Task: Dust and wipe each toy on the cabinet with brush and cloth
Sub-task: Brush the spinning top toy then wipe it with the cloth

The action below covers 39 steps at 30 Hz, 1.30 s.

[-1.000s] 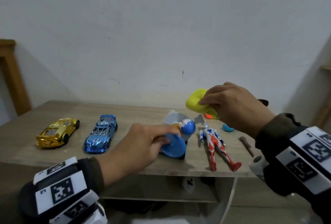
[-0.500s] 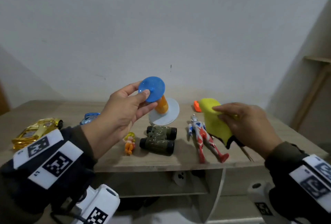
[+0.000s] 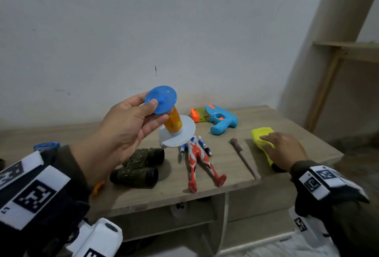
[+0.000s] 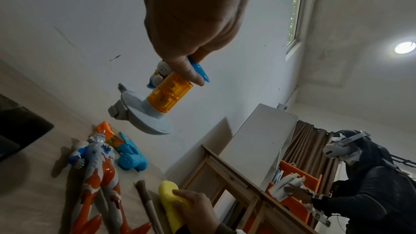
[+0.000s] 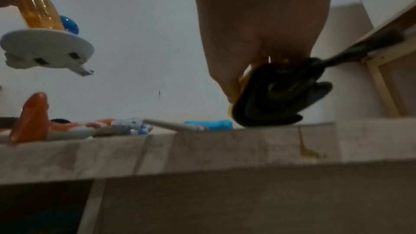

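My left hand (image 3: pixel 131 127) holds a toy (image 3: pixel 172 122) with a blue disc top, an orange barrel and a pale round base up above the cabinet; thumb and fingers pinch the blue disc (image 4: pixel 200 69). The same toy (image 5: pixel 42 29) shows at the upper left of the right wrist view. My right hand (image 3: pixel 281 150) rests on a yellow cloth (image 3: pixel 262 136) lying on the cabinet top (image 3: pixel 287 121) at the right, fingers gripping it (image 4: pixel 171 200). A thin brush (image 3: pixel 242 156) lies just left of the cloth.
On the cabinet lie a red-and-silver action figure (image 3: pixel 198 160), dark binoculars (image 3: pixel 139 166), a blue-and-orange toy gun (image 3: pixel 217 120), a small orange figure (image 3: pixel 98 187) and a blue car (image 3: pixel 46 146) at the left. A wooden shelf frame (image 3: pixel 336 55) stands right. Another person (image 4: pixel 364 184) works behind.
My left hand has lifted the blue-topped toy off the cabinet and turned it. My right hand has carried the yellow cloth to the right and lowered it onto the cabinet top.
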### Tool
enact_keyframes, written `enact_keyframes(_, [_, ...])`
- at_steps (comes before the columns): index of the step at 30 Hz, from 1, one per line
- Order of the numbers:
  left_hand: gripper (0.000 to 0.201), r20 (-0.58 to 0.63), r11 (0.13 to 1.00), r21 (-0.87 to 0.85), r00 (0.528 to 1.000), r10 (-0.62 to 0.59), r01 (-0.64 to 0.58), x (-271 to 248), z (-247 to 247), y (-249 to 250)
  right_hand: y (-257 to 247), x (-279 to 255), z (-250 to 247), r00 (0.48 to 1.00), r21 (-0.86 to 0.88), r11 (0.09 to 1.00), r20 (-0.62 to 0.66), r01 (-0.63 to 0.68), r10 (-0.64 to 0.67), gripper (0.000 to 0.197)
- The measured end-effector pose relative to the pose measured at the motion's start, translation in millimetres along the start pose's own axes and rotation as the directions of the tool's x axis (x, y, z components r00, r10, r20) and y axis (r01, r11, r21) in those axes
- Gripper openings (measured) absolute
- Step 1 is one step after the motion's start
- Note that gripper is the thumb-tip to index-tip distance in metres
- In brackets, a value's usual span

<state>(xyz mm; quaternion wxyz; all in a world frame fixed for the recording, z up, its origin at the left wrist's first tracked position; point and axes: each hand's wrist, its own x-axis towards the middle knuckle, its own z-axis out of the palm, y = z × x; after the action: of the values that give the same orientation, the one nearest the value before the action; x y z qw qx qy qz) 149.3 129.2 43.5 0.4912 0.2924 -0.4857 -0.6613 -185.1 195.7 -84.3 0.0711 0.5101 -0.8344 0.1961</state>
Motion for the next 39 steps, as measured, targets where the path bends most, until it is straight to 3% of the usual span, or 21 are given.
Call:
enact_keyframes(2, [0.025,-0.003,1.000,0.009,1.000,-0.011,0.011,6.6,6.1,-7.1,6.4,1.1,17.2,0.999,-0.013,1.000,0.038,0.007,-0.007,0.033])
enact_keyframes(8, [0.020,-0.005,0.998,0.052,0.999,-0.038,0.038,18.4,17.4,-23.9,17.9,7.7,35.5,1.000,0.050,0.999,-0.010,0.006,-0.005,0.035])
enact_keyframes(10, [0.017,-0.012,0.997,0.062,0.999,-0.042,0.043,19.5,20.3,-26.6,8.7,2.1,28.8,0.994,0.059,0.998,-0.107,-0.006,0.012,0.031])
enact_keyframes(12, [0.016,-0.018,0.997,0.070,0.999,-0.041,0.042,20.5,22.6,-27.9,-6.3,-7.5,22.1,0.955,0.067,0.993,-0.286,0.099,-0.076,0.020])
enact_keyframes(14, [0.015,-0.019,0.997,0.071,0.999,-0.039,0.040,21.0,23.2,-28.5,-20.0,-20.0,19.2,0.916,0.081,0.971,-0.359,0.223,-0.181,0.019])
enact_keyframes(20, [0.024,-0.016,0.998,0.053,0.999,-0.028,0.029,18.7,20.5,-21.7,-34.8,-41.7,30.1,0.981,0.146,0.974,-0.116,0.173,-0.156,0.021])
enact_keyframes(25, [0.028,0.008,0.998,0.057,1.000,-0.015,0.014,17.8,10.2,-4.4,-36.5,-35.9,26.0,0.999,0.218,0.976,-0.036,-0.012,0.020,0.032])
enact_keyframes(29, [0.033,-0.004,0.997,0.072,1.000,0.000,0.001,22.2,-6.9,11.7,-50.3,-32.8,0.9,0.989,0.287,0.956,-0.120,-0.051,0.089,0.024])
enact_keyframes(32, [0.033,-0.032,0.996,0.093,0.999,0.006,-0.003,30.4,-23.7,21.4,-75.1,-31.0,-24.4,0.961,0.426,0.904,-0.237,-0.027,0.140,0.020])
enact_keyframes(34, [0.033,-0.058,0.994,0.110,0.998,-0.003,0.010,38.7,-35.9,26.3,-95.5,-28.0,-39.6,0.959,0.534,0.845,-0.231,-0.015,0.162,0.021])
enact_keyframes(39, [0.034,-0.155,0.986,0.151,0.987,-0.042,0.066,72.8,-65.4,29.5,-148.0,-18.0,-54.8,0.972,0.825,0.562,-0.180,0.065,0.152,0.016])
